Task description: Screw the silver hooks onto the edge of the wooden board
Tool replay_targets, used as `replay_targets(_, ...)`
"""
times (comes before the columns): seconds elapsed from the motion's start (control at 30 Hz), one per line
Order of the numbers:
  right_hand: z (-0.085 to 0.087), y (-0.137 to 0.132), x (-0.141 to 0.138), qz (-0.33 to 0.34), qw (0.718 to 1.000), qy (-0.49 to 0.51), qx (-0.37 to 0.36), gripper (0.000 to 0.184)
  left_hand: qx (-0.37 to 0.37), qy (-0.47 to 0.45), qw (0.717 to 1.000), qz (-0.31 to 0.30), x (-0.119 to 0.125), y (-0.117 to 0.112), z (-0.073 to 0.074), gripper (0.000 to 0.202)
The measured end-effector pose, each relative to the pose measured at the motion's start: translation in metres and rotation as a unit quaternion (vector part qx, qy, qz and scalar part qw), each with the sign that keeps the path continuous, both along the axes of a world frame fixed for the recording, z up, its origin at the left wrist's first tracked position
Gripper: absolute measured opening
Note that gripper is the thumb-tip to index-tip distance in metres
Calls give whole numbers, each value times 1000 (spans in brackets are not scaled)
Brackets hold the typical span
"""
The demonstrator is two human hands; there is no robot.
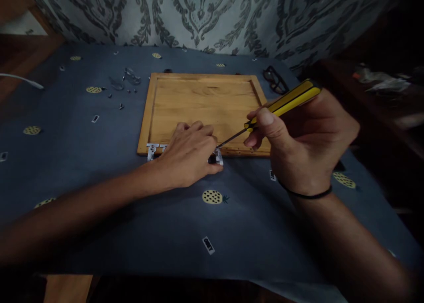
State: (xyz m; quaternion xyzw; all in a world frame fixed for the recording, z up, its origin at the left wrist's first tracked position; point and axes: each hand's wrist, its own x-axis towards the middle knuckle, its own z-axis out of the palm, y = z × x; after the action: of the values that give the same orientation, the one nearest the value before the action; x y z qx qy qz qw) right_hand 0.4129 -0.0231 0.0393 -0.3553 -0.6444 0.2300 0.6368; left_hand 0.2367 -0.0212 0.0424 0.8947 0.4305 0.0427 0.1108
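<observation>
My right hand [304, 148] grips a screwdriver [293, 100] by its yellow-and-black handle, the shaft slanting down to the left. The tip meets a pale metal bracket [219, 157] at the near edge of a framed wooden panel [205, 100]. My left hand [187, 155] presses over that edge with curled fingers, its thumb against the bracket's lower side. Another pale metal part [151, 151] shows left of the hand; whether both belong to one piece is hidden. The panel lies flat on the table.
A blue tablecloth [139, 232] with pineapple prints covers the table. Small screws [121, 106] and shiny metal pieces [131, 76] lie at the back left. Black-framed glasses [275, 79] rest behind the panel's right corner. A white cable [26, 80] reaches in from the left; a patterned curtain [198, 16] hangs behind.
</observation>
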Motion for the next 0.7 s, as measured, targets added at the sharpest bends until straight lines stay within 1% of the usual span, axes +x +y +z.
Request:
replay_targets(0.1, -1, 1, -1, -2, 1000, -7, 3, 17, 4, 1, 1000, -2, 0, 0, 0, 29)
replay_targets(0.23, 0, -1, -1, 1, 1000, -16, -19, 19, 4, 7, 1000, -2, 1, 0, 1, 31)
replay_targets(0.3, 0, -3, 0, 5, 999, -24, -37, 17, 3, 8, 1000, -1, 1, 0, 2, 31)
replay_targets(0.4, 1, -4, 5, 31, 997, -38, -55, 13, 1, 10, 1000, -1, 1, 0, 2, 32)
replay_targets(0.5, 2, -3, 9, 60, 996, -45, -57, 14, 13, -5, 1000, -5, 0, 1, 0, 31)
replay_targets(0.57, 4, -4, 9, 54, 996, -44, -55, 9, 22, -13, 1000, -7, -1, 1, -2, 30)
replay_targets(0.63, 6, -5, 6, 28, 997, -46, -54, 5, 22, -11, 1000, -7, -1, 1, -2, 30)
replay_targets(0.7, 8, -6, 3, 11, 998, -42, -55, 13, 17, -6, 1000, -8, -1, 0, -3, 30)
